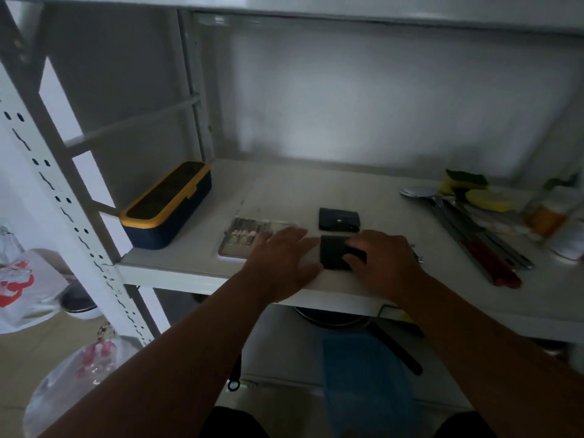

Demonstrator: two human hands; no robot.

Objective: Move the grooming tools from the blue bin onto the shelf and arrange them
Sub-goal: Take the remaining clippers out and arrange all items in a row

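The near black case (pixel 335 252) lies flat on the shelf (pixel 189 267) close to its front edge, its long side running left to right. The right hand (pixel 384 259) rests on its right half, fingers spread flat and pressing rather than gripping. The left hand (pixel 284 257) lies open, palm down, just beside the case's left edge — whether it touches is unclear. So the case sits between the hands, the right one nearer. A second black case (pixel 338 219) lies just behind it, apart, and the clear tool pack (pixel 249 237) is partly under the left fingers. Squaring the near case with its twin looks like the next move. The blue bin (pixel 363 380) waits below the shelf.
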